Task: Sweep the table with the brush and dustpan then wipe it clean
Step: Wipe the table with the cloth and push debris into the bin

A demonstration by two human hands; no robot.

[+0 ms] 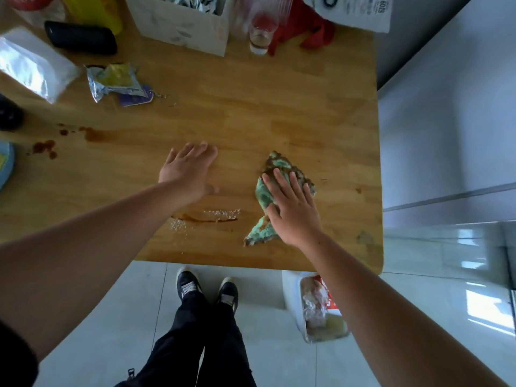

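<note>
The right hand [291,208] presses flat, fingers straight, hiding the middle of a stained green cloth [266,194] near the wooden worktop's [279,107] front edge. The left hand [190,170] rests flat, fingers spread.

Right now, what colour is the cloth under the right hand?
Light green, soiled brown along its edges. The cloth shows best in the head view, pressed flat by the right hand.

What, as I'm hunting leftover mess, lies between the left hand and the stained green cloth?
Bare wooden table, by the head view, between the left hand and stained green cloth; the brown streak sits nearer the edge.
</note>
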